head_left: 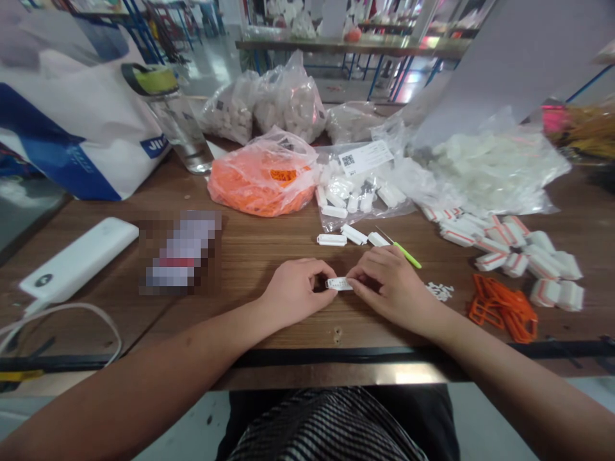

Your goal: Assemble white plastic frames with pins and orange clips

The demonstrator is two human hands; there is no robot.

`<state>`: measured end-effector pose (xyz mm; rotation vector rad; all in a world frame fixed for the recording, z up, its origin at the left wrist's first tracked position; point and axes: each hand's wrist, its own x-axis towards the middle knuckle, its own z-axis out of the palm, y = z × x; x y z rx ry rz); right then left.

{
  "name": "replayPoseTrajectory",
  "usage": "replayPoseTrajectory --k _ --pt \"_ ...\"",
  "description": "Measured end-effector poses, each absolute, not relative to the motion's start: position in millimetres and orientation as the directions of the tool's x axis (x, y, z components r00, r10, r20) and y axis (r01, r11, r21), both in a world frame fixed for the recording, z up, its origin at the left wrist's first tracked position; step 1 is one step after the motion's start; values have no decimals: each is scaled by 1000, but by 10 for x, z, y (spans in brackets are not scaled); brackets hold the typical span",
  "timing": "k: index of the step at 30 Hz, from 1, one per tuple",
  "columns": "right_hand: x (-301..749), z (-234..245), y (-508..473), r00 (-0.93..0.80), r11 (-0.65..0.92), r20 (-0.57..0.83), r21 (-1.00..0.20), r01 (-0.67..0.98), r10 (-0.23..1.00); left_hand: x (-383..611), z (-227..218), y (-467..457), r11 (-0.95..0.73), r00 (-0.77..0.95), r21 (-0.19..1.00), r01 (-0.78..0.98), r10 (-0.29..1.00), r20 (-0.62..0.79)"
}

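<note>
Both hands pinch a small white plastic strip (339,283) over the wooden desk (269,256), centre, toward the near edge. Left hand (295,293): fingers curled closed on the strip's left end. Right hand (389,288): fingers closed on its right end. Green-handled pick (407,254) lies just beyond the right hand, beside white plastic clips (354,234). Orange plastic frames (502,308) sit further right.

Beyond the wooden workbench (259,256) stood a long table (353,46) on blue metal legs (379,77), and the polished floor (214,77) (quite a shiny one) gleamed with pale light.
</note>
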<state>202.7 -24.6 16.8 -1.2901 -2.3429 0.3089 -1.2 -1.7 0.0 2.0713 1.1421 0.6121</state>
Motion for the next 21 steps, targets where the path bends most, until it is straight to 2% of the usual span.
replayPoseTrajectory --k 3,6,9,17,21 --pt "2024 194 -280 -515 604 327 -295 741 792 -11 3 -19 -375 506 760 531 860 71" --pt "2024 215 -313 -519 634 400 -251 731 756 -9 2 -20 -366 502 767 528 862 65" --pt "2025 217 -327 -508 644 443 -244 725 739 -6 4 -22 -355 494 768 533 868 58" --pt "1969 202 -327 -533 643 398 -225 733 747 -6 8 -19 -346 494 766 542 868 42" --pt "2007 234 -335 -499 610 372 -300 733 783 -18 -12 -4 -374 496 751 544 865 72"
